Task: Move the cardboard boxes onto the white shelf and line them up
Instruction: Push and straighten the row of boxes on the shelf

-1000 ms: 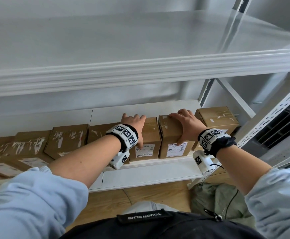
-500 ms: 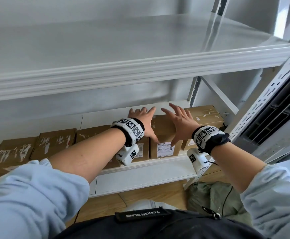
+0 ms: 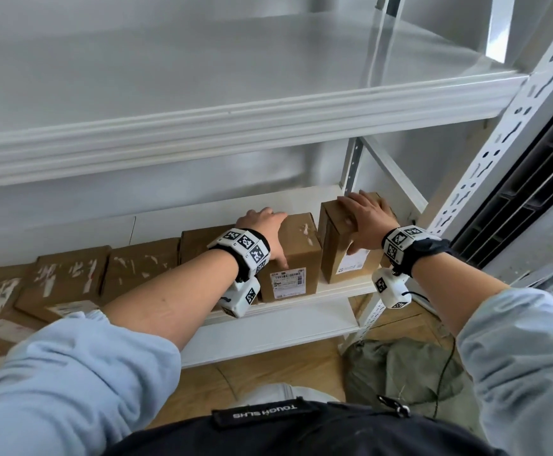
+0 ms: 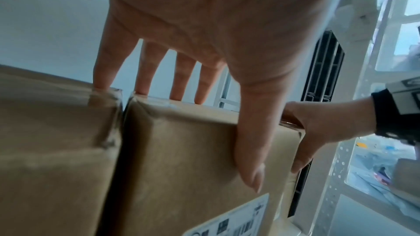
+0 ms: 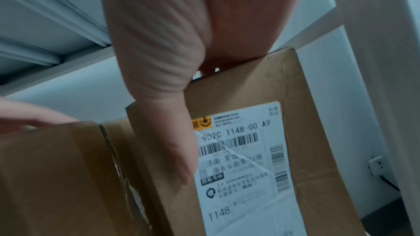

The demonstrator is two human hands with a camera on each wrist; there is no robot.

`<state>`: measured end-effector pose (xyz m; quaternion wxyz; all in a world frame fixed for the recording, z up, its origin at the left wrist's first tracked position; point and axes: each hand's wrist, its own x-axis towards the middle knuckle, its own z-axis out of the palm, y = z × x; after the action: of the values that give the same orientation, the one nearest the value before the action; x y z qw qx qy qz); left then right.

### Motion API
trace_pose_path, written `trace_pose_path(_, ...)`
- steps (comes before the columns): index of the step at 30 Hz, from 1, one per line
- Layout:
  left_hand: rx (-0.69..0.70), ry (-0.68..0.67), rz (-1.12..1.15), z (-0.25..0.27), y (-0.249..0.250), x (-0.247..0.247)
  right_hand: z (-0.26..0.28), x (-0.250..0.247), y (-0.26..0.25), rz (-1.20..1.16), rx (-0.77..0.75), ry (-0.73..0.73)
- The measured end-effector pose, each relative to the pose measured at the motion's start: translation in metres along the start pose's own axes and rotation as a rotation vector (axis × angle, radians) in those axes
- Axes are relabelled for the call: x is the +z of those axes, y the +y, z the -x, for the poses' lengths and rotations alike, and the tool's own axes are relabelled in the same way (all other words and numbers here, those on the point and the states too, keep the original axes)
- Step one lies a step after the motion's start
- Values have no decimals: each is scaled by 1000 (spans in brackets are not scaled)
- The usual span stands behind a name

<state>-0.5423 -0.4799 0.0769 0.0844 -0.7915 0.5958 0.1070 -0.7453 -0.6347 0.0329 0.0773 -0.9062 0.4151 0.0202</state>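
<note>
Cardboard boxes are lined up along the lower white shelf [image 3: 268, 327], a whole row running off to the left, most with torn tape marks on top. Two at the right end are being handled. The second-from-right box [image 3: 296, 255] is stood upright with a white label facing out, and the left hand [image 3: 263, 222] is laid over its top: fingers [image 4: 145, 71] fairly straight and spread toward the back edge, thumb hooked down the front face, so it's gripped loosely rather than squeezed. In the left wrist view, the box [image 4: 188, 164] is seen just beside its left neighbour [image 4: 56, 141] with only a thin dark gap between.

The rightmost box [image 3: 337, 245] is stood upright too, just beside the other one, close to the shelf's perforated upright post [image 3: 505, 126]. The right hand [image 3: 367, 215] is draped over its top, thumb pressed down the front next to the shipping label [image 5: 240, 166] that reads "902C T148-00 A9". How far the other fingers are curled at the back can't be told.

The upper shelf [image 3: 202, 126] is seen above. A green bag [image 3: 406, 376] is lying on the wooden floor [image 3: 268, 370] below
</note>
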Motion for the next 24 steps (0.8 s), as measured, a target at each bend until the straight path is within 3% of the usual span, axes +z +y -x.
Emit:
trace_pose_path(10, -36, 26, 5, -6, 3, 2, -1, -3, -16, 23, -87, -17)
trace_pose_path(24, -4, 29, 35, 1, 1, 7, 13, 10, -26, -54, -11, 88)
